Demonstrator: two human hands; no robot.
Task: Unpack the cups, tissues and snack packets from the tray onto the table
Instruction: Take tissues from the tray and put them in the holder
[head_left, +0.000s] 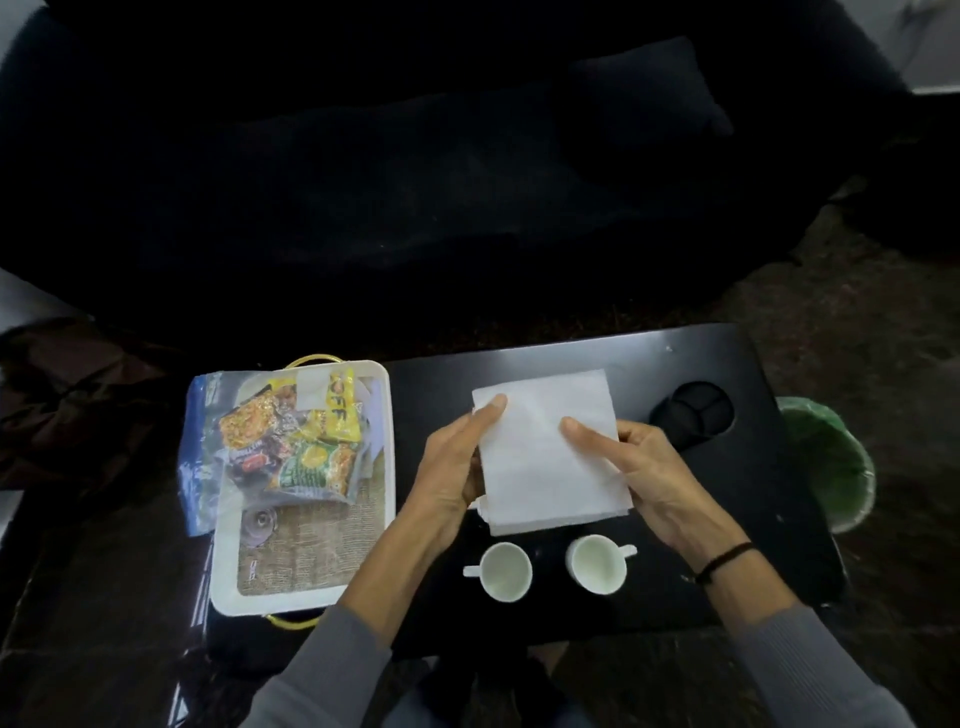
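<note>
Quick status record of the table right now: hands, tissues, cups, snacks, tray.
left hand: grips the left edge of the tissues
right hand: grips their right edge
tissues: white stack, held over the table
cups: two, upright on the table, handles pointing outward
snack packets: in the tray
tray: white, left of the table

Snack packets (291, 441) lettering blurred behind clear plastic, left hand (447, 467) fingers hidden under tissues (545, 452)

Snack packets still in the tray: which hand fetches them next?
Left, likely. The left hand is nearest the tray of snack packets; the right hand is farther, across the tissues.
</note>
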